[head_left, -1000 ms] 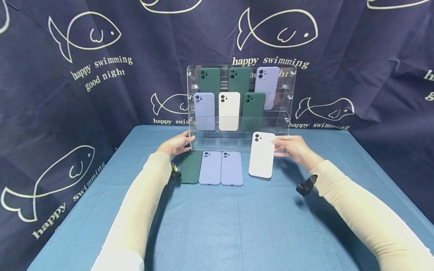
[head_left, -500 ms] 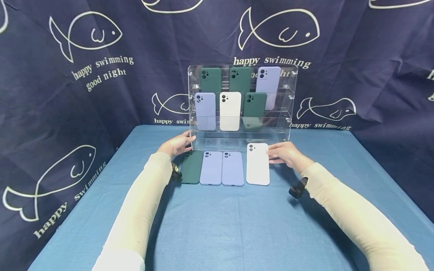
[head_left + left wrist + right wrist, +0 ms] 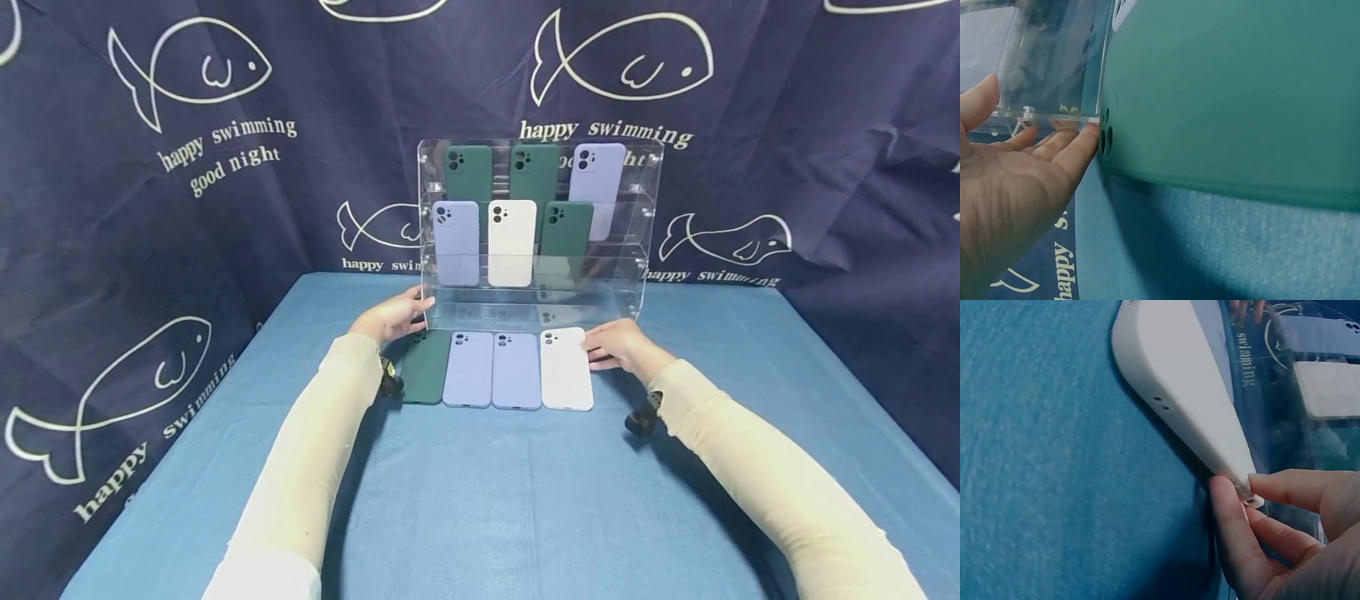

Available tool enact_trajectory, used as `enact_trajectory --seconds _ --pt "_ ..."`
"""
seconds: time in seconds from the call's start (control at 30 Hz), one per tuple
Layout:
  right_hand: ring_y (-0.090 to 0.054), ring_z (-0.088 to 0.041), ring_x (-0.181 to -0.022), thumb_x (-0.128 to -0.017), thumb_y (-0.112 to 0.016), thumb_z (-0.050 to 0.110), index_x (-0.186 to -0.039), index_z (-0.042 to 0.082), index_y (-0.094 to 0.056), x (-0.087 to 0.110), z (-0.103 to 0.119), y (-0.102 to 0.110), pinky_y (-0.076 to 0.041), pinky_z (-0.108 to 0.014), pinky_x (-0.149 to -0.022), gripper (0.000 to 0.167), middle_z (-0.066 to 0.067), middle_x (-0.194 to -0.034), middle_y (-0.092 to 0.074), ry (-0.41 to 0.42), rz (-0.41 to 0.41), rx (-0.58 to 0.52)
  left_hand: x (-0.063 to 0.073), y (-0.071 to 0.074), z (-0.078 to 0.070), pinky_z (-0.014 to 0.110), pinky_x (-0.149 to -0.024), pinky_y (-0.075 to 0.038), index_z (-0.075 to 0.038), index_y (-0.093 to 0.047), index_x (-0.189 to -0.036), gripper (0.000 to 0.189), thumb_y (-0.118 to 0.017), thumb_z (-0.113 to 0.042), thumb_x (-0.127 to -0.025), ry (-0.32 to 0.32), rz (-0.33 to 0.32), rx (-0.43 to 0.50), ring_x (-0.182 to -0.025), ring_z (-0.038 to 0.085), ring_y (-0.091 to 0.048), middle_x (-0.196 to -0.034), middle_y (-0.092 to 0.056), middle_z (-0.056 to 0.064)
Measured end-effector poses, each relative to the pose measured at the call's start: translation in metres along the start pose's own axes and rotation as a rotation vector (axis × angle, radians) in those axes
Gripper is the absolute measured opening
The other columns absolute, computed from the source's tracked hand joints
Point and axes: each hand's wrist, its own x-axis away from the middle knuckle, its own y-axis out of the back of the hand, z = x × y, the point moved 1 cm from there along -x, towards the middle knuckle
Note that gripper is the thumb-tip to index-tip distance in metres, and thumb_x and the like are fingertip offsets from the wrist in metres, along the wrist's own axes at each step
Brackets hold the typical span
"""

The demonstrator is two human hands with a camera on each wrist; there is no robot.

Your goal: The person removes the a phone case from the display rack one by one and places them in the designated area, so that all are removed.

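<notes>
"Acrylic, clear and tiered, makes up that rack (image 3: 480, 317); what does it hold?"

"Two dark-green matte phone cases (image 3: 468, 171) and a pale lilac phone case (image 3: 598, 179) up top; below, a smooth lilac phone case (image 3: 457, 242), an off-white phone case (image 3: 512, 237) and a deep-green phone case (image 3: 567, 227); these block the lower parts of some behind."

"And the right hand (image 3: 621, 344)?"

"Thumb and fingers pinch a plain white phone case (image 3: 566, 375) at its upper right corner, covering that bit; it's on the blue cloth (image 3: 480, 500), just beside two flat lilac phone cases (image 3: 491, 375); whether it lies fully flat, I can't tell."

"The left hand (image 3: 390, 319)?"

"Fingers extended at the rack's lower left edge, thumb spread; nearby lies a flat green phone case (image 3: 426, 375), cut off in the left wrist view."
</notes>
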Motion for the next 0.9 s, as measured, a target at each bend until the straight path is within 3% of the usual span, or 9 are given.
enact_trajectory --seconds 0.2,0.33,0.47,0.9 --pt "-0.063 -0.011 -0.068 -0.091 -0.061 0.001 -0.132 -0.012 -0.05 -0.002 -0.004 -0.003 -0.064 -0.031 -0.076 0.044 -0.001 -0.079 -0.064 -0.017 -0.023 0.001 -0.01 0.002 0.006 0.042 -0.126 -0.017 -0.022 0.007 -0.157 0.073 -0.043 -0.02 -0.104 -0.002 -0.012 0.006 -0.151 0.022 0.005 -0.164 0.005 0.006" --pt "-0.062 -0.012 -0.071 -0.09 -0.063 0.001 -0.131 -0.01 -0.052 -0.004 -0.004 -0.005 -0.064 -0.03 -0.074 0.044 -0.005 -0.085 -0.062 -0.02 -0.047 0.015 -0.017 0.006 0.011 0.04 -0.126 -0.019 -0.02 0.007 -0.157 0.073 -0.044 -0.023 -0.104 -0.019 -0.029 -0.041 -0.152 0.023 0.002 -0.164 0.003 0.007" --pt "-0.059 -0.014 -0.075 -0.089 -0.065 0.001 -0.131 -0.009 -0.052 -0.005 -0.003 -0.005 -0.064 -0.03 -0.076 0.045 -0.007 -0.089 -0.06 -0.018 -0.046 0.022 -0.017 0.007 0.01 0.039 -0.125 -0.021 -0.02 0.01 -0.156 0.075 -0.043 -0.026 -0.104 -0.035 -0.017 -0.085 -0.151 0.024 0.003 -0.164 0.005 0.008" --pt "-0.058 -0.016 -0.076 -0.088 -0.066 -0.001 -0.13 -0.01 -0.052 -0.005 -0.005 -0.004 -0.063 -0.032 -0.079 0.046 -0.005 -0.083 -0.059 -0.029 -0.027 -0.019 -0.008 -0.001 -0.003 0.044 -0.126 -0.018 -0.02 0.01 -0.156 0.074 -0.042 -0.014 -0.104 0.028 -0.039 -0.038 -0.152 0.023 0.002 -0.164 0.002 0.008"
